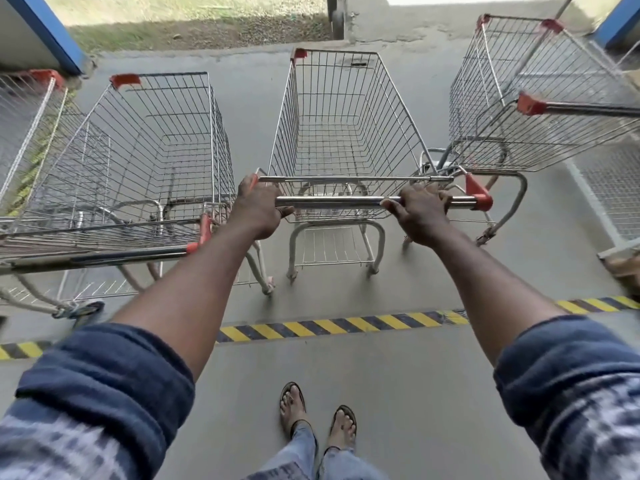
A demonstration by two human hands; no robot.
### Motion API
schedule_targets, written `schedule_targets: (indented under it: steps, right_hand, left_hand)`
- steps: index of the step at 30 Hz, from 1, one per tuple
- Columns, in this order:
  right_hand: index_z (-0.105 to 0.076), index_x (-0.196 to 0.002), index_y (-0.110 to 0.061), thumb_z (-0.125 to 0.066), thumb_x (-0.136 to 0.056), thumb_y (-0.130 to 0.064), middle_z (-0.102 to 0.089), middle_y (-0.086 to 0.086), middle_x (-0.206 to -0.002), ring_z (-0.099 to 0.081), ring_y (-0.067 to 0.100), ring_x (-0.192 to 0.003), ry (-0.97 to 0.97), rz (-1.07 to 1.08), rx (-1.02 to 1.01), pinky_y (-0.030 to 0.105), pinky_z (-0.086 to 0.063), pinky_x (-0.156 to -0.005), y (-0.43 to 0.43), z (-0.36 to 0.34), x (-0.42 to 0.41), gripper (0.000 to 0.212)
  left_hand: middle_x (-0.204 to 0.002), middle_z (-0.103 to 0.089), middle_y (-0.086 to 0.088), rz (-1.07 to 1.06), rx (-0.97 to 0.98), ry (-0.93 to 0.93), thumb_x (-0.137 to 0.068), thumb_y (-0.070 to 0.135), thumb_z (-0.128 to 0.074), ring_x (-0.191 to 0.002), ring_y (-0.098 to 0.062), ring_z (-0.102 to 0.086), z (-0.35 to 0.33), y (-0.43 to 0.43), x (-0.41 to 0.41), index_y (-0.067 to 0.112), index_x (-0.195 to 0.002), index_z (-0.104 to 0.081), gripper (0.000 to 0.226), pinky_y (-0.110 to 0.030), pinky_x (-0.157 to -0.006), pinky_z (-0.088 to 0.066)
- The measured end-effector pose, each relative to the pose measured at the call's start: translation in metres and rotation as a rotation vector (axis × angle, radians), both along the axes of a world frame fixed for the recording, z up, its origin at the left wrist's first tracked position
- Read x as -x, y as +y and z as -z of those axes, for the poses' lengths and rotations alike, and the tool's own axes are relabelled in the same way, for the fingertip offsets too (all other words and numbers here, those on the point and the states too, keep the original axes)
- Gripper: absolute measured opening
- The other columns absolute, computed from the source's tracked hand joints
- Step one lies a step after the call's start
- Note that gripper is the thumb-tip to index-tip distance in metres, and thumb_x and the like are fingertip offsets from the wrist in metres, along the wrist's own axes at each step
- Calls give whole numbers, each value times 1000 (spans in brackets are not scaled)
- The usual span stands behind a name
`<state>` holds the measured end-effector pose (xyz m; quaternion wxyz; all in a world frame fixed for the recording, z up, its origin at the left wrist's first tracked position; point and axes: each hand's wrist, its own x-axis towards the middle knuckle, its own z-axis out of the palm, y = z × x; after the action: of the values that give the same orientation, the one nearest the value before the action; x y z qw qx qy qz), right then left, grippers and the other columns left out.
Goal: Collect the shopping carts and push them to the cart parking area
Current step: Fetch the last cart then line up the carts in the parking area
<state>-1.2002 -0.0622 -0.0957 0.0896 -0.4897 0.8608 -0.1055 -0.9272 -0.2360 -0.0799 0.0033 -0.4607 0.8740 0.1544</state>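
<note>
An empty wire shopping cart [341,133] with red corner caps stands straight ahead of me on the grey concrete. My left hand [258,207] grips the left end of its steel handle bar [346,201]. My right hand [420,211] grips the same bar nearer its red right end cap. Another empty cart [138,161] stands close on the left, its handle toward me. A third cart [540,98] is parked at the right, turned slightly, its handle pointing right. Part of a further cart [24,109] shows at the far left edge.
A yellow-and-black hazard stripe [329,327] crosses the floor between my feet and the carts. Blue-edged walls [52,32] frame the opening at both top corners. A dark post [337,15] stands ahead, with grass and dirt beyond. A wire mesh panel [609,188] lies at the right.
</note>
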Motion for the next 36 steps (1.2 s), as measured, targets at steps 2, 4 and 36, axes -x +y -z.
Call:
schedule_targets:
  steps: [2,4,36]
  right_hand:
    - [-58,-95,-21,-46,-96,-62,-57,9,-114,-41,29,-116,3,-10,0,43,-21,-97,6,0,0,42]
    - [-57,-93,-23,-45,-95,-62,-57,8,-114,-41,29,-115,2,-24,-4,44,-22,-96,13,1,-2,41]
    - [-53,-88,-26,-43,-95,-62,-57,3,-110,-41,27,-114,17,-30,-3,41,-21,-92,54,1,-63,37]
  left_hand:
    - [-147,-44,-22,-22,-10,-1,-96,50,-56,-150,-36,-12,1,8,-3,11,-118,-61,45,-43,-122,-9]
    - [-147,-45,-21,-30,-9,-19,-95,53,-56,-150,-37,-12,4,17,-8,11,-118,-61,48,-47,-123,-13]
    - [-151,-44,-12,-42,120,-56,-95,23,-56,-151,-28,-17,-3,67,-75,16,-138,-53,44,-47,-122,-8]
